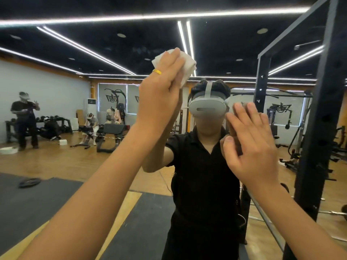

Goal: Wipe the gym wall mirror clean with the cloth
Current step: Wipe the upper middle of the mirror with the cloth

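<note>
So, the left hand (161, 91) was at 12 o'clock, fingers nearly straight, pressing the bunched white cloth (188, 69) flat against the mirror (75, 162). The right hand (249, 145) was at 3 o'clock, spread open on the glass and holding nothing. Judged best approach: even pressure, overlapping passes from the top down, then take the bare right palm off and wipe that patch, since it would likely smudge.

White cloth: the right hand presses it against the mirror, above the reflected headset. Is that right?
No. The head view shows the left hand pressing the white cloth against the mirror, above the reflected headset. The right hand holds nothing; its straight fingers touch the mirror.
</note>
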`<act>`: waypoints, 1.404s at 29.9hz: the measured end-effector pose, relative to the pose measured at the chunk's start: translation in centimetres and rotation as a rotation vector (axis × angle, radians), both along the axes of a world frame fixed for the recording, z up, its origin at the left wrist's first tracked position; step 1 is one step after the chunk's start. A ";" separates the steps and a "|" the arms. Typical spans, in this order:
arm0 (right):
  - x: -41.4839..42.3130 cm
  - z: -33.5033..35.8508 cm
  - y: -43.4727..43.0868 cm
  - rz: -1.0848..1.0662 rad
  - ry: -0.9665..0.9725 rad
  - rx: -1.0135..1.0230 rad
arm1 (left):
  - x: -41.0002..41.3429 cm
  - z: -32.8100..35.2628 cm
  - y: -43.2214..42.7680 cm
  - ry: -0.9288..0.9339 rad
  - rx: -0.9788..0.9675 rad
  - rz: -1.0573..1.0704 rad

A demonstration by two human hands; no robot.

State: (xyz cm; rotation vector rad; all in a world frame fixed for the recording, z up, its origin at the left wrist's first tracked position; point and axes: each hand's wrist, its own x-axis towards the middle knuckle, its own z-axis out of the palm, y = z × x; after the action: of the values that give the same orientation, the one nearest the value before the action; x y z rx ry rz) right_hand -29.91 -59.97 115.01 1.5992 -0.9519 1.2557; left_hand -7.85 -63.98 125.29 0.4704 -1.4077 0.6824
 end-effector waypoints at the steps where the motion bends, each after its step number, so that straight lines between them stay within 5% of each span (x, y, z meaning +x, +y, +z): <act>1: 0.0 0.0 0.0 0.001 0.001 0.000 | 0.7 0.1 -0.4 -0.029 -0.004 0.040; 12: 0.1 0.1 -0.1 0.006 -0.001 -0.013 | 5.3 2.7 -1.4 0.371 0.119 0.063; 20: 0.3 0.0 0.2 0.002 -0.002 0.009 | 0.1 -1.3 1.1 -0.107 -0.040 0.144; 29: 0.3 0.0 0.0 -0.023 0.008 -0.007 | 5.3 1.7 -2.0 0.182 0.105 0.086; 38: 0.3 -0.1 0.0 -0.042 0.011 -0.017 | 4.2 -4.1 -0.7 -0.153 0.126 0.167; 42: 0.4 -0.1 0.1 -0.038 0.013 -0.012 | 7.9 -1.2 -1.2 -0.060 0.093 0.242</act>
State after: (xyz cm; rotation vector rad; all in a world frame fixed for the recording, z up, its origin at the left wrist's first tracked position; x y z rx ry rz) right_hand -29.56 -59.91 114.95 1.5714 -0.9611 1.2218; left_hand 0.00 -65.16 124.07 0.7067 -1.4567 0.8338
